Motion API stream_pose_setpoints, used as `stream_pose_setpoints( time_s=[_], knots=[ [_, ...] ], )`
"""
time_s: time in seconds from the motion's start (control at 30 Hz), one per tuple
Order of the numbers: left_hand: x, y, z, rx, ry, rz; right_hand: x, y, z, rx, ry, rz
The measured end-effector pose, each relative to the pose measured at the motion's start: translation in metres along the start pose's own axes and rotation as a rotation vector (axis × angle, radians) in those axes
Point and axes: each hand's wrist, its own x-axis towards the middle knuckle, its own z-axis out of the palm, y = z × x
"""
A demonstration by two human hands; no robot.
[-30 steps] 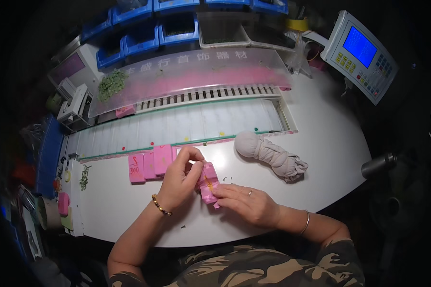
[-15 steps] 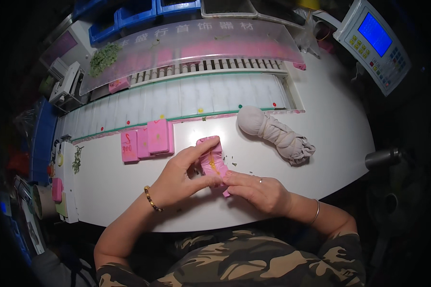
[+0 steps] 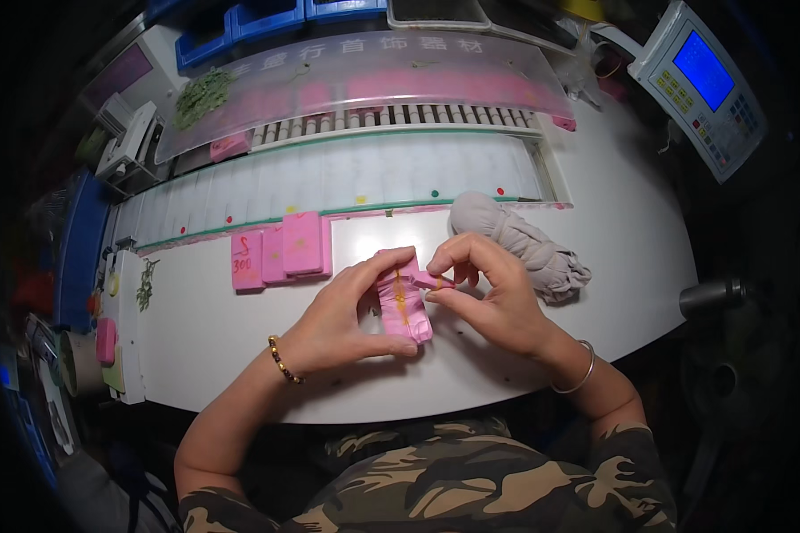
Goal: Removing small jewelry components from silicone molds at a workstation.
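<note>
Over the white table, my left hand (image 3: 333, 311) grips a pink rubber mould (image 3: 404, 306) along its left side, thumb at the near end and fingers at the far end. Its upturned face is ridged, with yellow marks down the middle. My right hand (image 3: 502, 298) pinches a small pink mould piece (image 3: 434, 281) with a yellow streak between thumb and forefinger. That piece is against the right side of the mould; whether the two are joined, I cannot tell. Left of the mould stand several pink rubber moulds (image 3: 302, 244), side by side and partly overlapping.
A tied pale cloth bundle (image 3: 526, 244) lies just behind my right hand. Farther back runs a white segmented conveyor belt (image 3: 329, 178) below a clear cover (image 3: 373, 75). Green sprigs (image 3: 203, 98) rest on the cover. A control panel (image 3: 702, 80) stands at far right.
My right hand has moved from the mould's near right corner up to its right side, now pinching the small pink piece. The left hand keeps its hold, and the mould's face shows more fully.
</note>
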Motion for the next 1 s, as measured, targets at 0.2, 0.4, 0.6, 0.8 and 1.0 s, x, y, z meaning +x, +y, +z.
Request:
stream_pose_setpoints(
  time_s=[0.2, 0.4, 0.6, 0.8, 1.0],
  knots=[
    [-0.001, -0.003, 0.002, -0.005, 0.018, 0.029, 0.007, 0.003, 0.009, -0.098, 0.033, -0.113],
    [-0.001, -0.002, -0.001, 0.007, 0.023, 0.043, 0.009, 0.0, 0.012, -0.155, -0.022, -0.166],
    [-0.002, -0.009, 0.003, -0.002, 0.029, 0.074, 0.01, -0.003, 0.013, 0.114, -0.027, 0.035],
    [-0.003, -0.01, 0.003, -0.003, 0.044, 0.082, 0.015, 0.0, 0.008, 0.619, -0.12, 0.33],
    [-0.002, 0.008, -0.002, 0.022, -0.03, -0.002, 0.007, 0.021, 0.003, 0.79, -0.039, 0.55]
  ],
)
